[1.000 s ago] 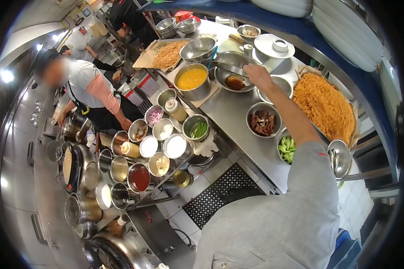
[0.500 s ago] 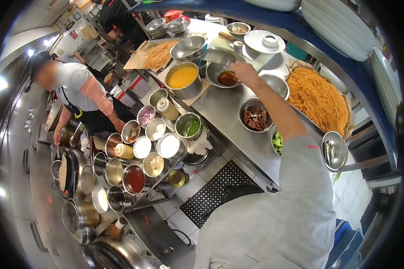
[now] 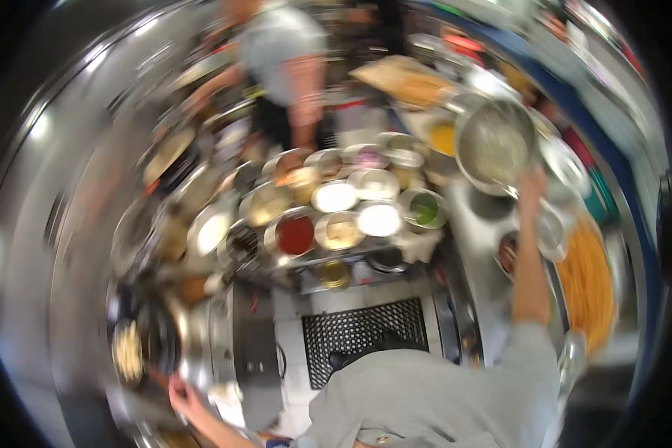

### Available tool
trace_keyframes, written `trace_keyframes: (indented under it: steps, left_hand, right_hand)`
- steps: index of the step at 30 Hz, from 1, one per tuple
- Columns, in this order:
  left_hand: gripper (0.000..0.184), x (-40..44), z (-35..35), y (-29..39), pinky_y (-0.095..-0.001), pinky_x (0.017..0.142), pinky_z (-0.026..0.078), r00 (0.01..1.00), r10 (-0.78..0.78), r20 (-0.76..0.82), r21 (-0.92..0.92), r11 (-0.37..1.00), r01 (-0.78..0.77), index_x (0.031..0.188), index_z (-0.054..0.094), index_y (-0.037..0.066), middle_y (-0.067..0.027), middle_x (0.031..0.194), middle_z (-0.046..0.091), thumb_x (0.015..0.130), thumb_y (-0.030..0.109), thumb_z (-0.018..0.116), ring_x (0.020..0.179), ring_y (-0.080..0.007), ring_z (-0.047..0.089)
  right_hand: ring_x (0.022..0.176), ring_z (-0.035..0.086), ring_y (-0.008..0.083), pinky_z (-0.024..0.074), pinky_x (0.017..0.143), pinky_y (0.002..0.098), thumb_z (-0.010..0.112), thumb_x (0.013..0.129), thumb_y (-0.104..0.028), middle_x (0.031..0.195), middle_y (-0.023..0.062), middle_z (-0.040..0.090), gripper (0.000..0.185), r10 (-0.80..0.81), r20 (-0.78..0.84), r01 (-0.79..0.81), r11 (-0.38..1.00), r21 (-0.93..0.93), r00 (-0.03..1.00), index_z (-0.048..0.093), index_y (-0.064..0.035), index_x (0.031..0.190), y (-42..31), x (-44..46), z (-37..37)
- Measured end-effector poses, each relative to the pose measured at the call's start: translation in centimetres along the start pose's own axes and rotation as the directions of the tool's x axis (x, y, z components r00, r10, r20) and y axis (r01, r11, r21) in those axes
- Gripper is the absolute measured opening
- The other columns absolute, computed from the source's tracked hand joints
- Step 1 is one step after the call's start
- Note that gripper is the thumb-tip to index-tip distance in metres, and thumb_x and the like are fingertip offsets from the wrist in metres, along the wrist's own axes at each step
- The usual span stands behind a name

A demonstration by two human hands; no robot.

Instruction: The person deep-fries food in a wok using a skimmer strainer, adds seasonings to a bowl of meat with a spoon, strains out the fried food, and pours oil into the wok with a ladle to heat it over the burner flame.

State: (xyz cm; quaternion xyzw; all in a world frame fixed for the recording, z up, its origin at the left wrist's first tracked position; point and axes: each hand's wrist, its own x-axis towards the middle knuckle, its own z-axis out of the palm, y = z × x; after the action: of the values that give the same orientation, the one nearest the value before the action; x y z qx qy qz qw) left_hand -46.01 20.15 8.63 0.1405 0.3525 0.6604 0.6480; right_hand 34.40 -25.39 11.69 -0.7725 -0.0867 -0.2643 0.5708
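Observation:
My right hand [image 3: 532, 185] is closed on the rim of a wide metal bowl [image 3: 494, 145], raised over the steel counter on the right. Motion smears the bowl, and I cannot make out what is inside. At the lower left, my left hand [image 3: 183, 394] is closed around a reddish-brown handle [image 3: 158, 378]. That handle points toward a dark round pan [image 3: 160, 336], where pale strips [image 3: 128, 355] lie; whether it belongs to the pan is too blurred to tell. Below my right forearm sits a bowl of dark meat [image 3: 509, 252].
Several metal pots stand in the middle, among them red sauce [image 3: 295, 235] and chopped greens [image 3: 425, 210]. An orange crumb heap [image 3: 586, 280] lies far right. Another person [image 3: 284, 67] stands beyond the pots. A black perforated mat [image 3: 366, 321] covers part of the floor.
My view has swung left. My right hand, earlier over the bowl with brown sauce, now holds up a metal bowl. My left hand has come into view by the dark pan.

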Motion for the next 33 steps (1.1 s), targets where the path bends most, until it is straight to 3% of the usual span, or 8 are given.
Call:
trace_keyframes:
  steps: [2,5,10,13,20,26,31,33]
  left_hand:
    - [0.005,-0.5,-1.6,0.7,-0.0164,0.050,0.035,0.977,-0.122,0.175,0.103,0.989,0.105,0.080,0.054,0.002,0.0039,0.062,0.046,0.083,0.000,0.057,0.053,-0.0047,0.041]
    - [0.003,-2.0,-2.2,1.0,-0.0172,0.045,0.027,0.995,-0.085,0.057,0.062,0.995,0.082,0.083,0.054,0.002,0.0046,0.063,0.040,0.084,0.001,0.056,0.051,-0.0036,0.033]
    - [0.012,-3.3,-3.0,1.8,-0.0182,0.045,0.031,0.984,-0.056,0.170,0.003,0.998,0.056,0.098,0.048,-0.003,0.0008,0.073,0.044,0.089,0.005,0.052,0.054,-0.0054,0.037]
    - [0.022,-5.7,-2.9,3.9,-0.0182,0.044,0.032,0.977,-0.083,0.199,-0.014,0.996,0.088,0.108,0.044,-0.005,-0.0019,0.075,0.045,0.088,0.003,0.050,0.055,-0.0060,0.039]
    - [0.023,-9.5,-1.1,6.9,-0.0252,0.042,0.036,0.988,0.007,0.154,0.474,0.877,-0.081,0.108,0.041,0.001,-0.0033,0.069,0.046,0.088,0.007,0.052,0.048,-0.0100,0.041]
    - [0.015,-7.6,-1.8,5.3,-0.0360,0.053,0.043,0.951,0.302,0.067,0.959,0.243,-0.145,0.099,0.044,0.002,-0.0114,0.069,0.054,0.087,0.007,0.050,0.057,-0.0223,0.055]
    - [0.016,-8.3,0.4,4.4,-0.0399,0.059,0.042,0.866,0.465,0.184,0.977,0.013,-0.214,0.097,0.045,0.001,-0.0155,0.068,0.053,0.086,0.009,0.054,0.062,-0.0287,0.055]
    - [0.015,-7.2,-1.5,3.8,-0.0305,0.050,0.039,0.848,0.483,0.216,0.955,0.075,-0.286,0.099,0.045,0.001,-0.0072,0.068,0.049,0.088,0.008,0.052,0.055,-0.0166,0.048]
  right_hand:
    - [0.072,0.060,0.0221,0.0485,0.065,0.0310,0.055,0.081,-0.011,0.090,0.0121,0.062,0.029,0.118,0.385,-0.282,0.871,0.401,0.915,0.053,0.0037,0.106,-5.8,-5.1,3.7]
    - [0.067,0.059,0.0112,0.0467,0.055,0.0240,0.053,0.075,-0.001,0.089,0.0086,0.063,0.024,0.063,0.861,-0.607,0.735,0.302,0.505,0.059,0.0010,0.098,-13.2,-14.6,13.3]
    - [0.069,0.054,0.0082,0.0437,0.061,0.0209,0.056,0.074,-0.002,0.081,-0.0009,0.060,0.025,-0.190,0.981,-0.790,0.598,0.136,0.025,0.060,-0.0006,0.098,-29.4,-34.8,28.3]
    - [0.044,0.045,0.0068,0.0327,0.033,0.0202,0.054,0.079,-0.010,0.072,0.0005,0.056,0.016,-0.351,0.936,-0.594,0.750,0.291,0.015,0.062,-0.0046,0.092,-40.4,-42.2,34.7]
    - [0.046,0.060,0.0197,0.0474,0.044,0.0327,0.056,0.076,-0.009,0.060,0.0124,0.060,0.016,-0.504,0.857,-0.184,0.837,0.516,0.107,0.060,0.0054,0.081,-56.2,-55.8,39.7]
    - [0.047,0.062,0.0248,0.0502,0.043,0.0347,0.056,0.077,-0.005,0.066,0.0228,0.062,0.014,-0.331,0.925,-0.496,0.781,0.379,0.185,0.058,0.0087,0.075,-59.4,-64.8,39.3]
    - [0.044,0.060,0.0204,0.0477,0.039,0.0316,0.055,0.079,-0.006,0.064,0.0169,0.063,0.015,-0.208,0.959,-0.667,0.689,0.284,0.193,0.059,0.0081,0.079,-57.7,-65.3,38.3]
    - [0.041,0.056,0.0173,0.0449,0.035,0.0291,0.057,0.080,-0.008,0.061,0.0127,0.060,0.015,-0.157,0.967,-0.727,0.638,0.253,0.199,0.058,0.0060,0.075,-56.8,-65.7,39.0]
